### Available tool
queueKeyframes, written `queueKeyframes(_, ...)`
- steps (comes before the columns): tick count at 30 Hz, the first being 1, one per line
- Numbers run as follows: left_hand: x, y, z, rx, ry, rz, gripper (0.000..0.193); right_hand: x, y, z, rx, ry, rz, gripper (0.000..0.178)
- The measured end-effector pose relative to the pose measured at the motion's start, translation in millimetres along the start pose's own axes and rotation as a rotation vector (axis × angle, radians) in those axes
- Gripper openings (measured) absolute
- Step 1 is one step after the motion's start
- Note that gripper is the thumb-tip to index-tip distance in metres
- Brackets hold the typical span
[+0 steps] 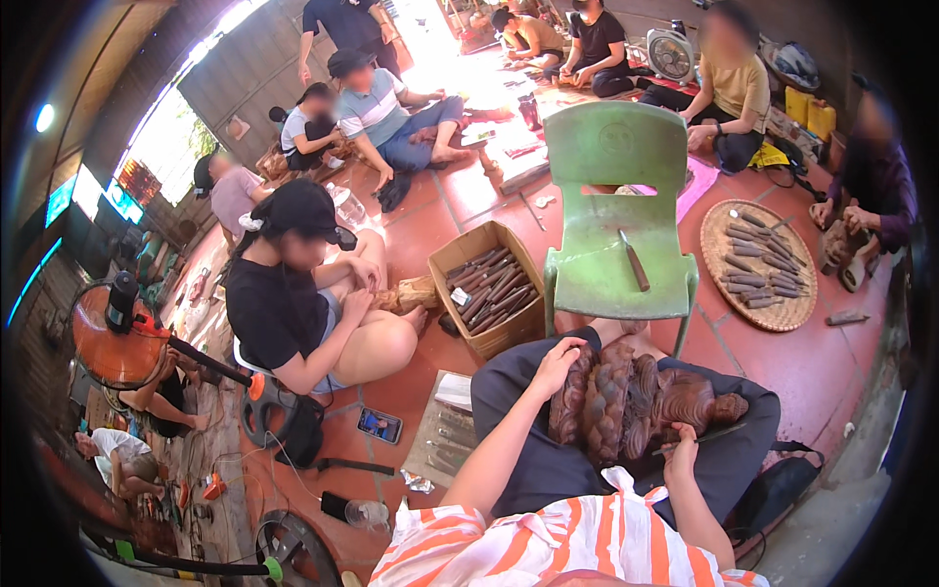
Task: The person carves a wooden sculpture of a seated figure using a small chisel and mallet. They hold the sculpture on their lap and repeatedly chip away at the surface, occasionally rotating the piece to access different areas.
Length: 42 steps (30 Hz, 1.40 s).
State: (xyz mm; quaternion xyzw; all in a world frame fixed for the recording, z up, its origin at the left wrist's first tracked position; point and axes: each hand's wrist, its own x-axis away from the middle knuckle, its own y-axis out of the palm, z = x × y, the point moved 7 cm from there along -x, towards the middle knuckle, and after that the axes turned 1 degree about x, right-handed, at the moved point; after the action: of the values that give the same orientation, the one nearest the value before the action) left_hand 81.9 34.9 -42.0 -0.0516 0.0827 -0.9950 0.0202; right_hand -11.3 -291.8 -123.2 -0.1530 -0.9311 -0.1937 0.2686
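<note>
A dark reddish-brown carved wooden statue (pixel 626 396) lies across my lap, its rounded head end to the right and its ridged base to the left. My left hand (pixel 558 367) holds the base end, fingers closed over its upper edge. Just below the statue's shoulder, my right hand (pixel 681 452) pinches a thin, dark rod-like tool (pixel 719 431) that points right, alongside the statue's head. Whether its tip touches the wood I cannot tell. On the green plastic chair (pixel 611 230) in front of me rests a wooden-handled carving tool (pixel 636 262).
A cardboard box (pixel 476 344) of many wooden-handled tools stands ahead left; a round woven tray (pixel 797 318) with more lies right. A phone (pixel 380 426) and a mat with blades (pixel 427 442) lie left. A person in black (pixel 279 293) sits close by; a fan (pixel 117 333) stands left.
</note>
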Motion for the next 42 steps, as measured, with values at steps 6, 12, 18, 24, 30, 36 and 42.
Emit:
queueKeyframes(6, 7.4, -11.4, -4.9, 0.001, -0.002, 0.084, 0.027, -15.9, 9.1, -10.9, 0.031, -0.1, -0.038, 0.019)
queueKeyframes(12, 32.4, -10.2, 3.1, -0.033, 0.036, 0.198, 0.028, -40.6, 12.7, -11.4, 0.017, -0.089, -0.11, 0.015)
queueKeyframes(18, 43.2, -10.4, 23.0, -0.152, 0.057, 0.192, 0.024, -62.4, 5.1, -8.9, -0.046, -0.043, -0.048, 0.009)
queueKeyframes(24, -11.8, -24.5, 1.9, -0.004, 0.01, 0.012, 0.025, -51.9, 8.9, -7.0, -0.051, 0.039, -0.037, 0.015)
queueKeyframes(30, -39.8, -10.7, -29.4, 0.363, 0.11, 0.002, 0.034, -63.2, 0.7, -2.2, 0.0, -0.045, 0.014, 0.015)
queueKeyframes(36, -33.3, -16.8, -53.0, 0.545, 0.097, 0.148, 0.048, -61.9, 7.1, -1.2, -0.023, -0.047, -0.003, 0.015)
queueKeyframes(42, 12.9, -14.4, -47.0, 0.626, 0.118, 0.313, 0.039, -62.6, 13.9, -17.8, -0.02, -0.117, -0.026, 0.015)
